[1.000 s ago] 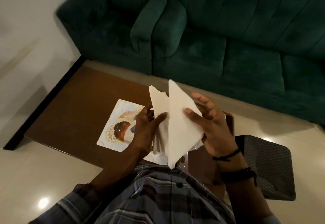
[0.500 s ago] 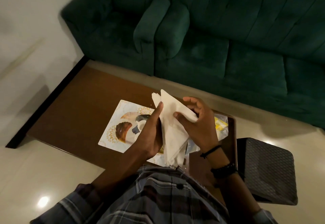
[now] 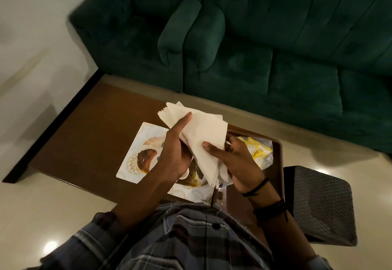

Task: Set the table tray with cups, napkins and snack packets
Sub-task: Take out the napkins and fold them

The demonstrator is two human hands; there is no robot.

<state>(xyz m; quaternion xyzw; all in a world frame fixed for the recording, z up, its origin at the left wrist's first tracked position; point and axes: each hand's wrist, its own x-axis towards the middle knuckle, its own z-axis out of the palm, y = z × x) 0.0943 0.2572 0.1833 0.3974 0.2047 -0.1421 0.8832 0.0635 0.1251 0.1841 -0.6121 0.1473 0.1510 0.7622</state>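
Observation:
I hold a white paper napkin (image 3: 201, 134), folded and bunched, above the brown table (image 3: 89, 134). My left hand (image 3: 176, 153) grips its left side with the thumb laid across the top. My right hand (image 3: 235, 163) pinches its lower right part. Under my hands lies a white tray (image 3: 137, 153) with gold leaf patterns; a small cup shows only partly beneath my left wrist. A clear snack packet with yellow print (image 3: 258, 153) lies to the right of the tray, partly behind my right hand.
A dark green sofa (image 3: 265, 47) runs along the far side of the table, with a narrow strip of floor between. A dark woven stool (image 3: 320, 204) stands at the table's right end. Pale glossy floor lies to the left and near me.
The napkin went from a raised, upright triangle to a lower, bunched fold. Both hands came down towards the tray and closed in on it.

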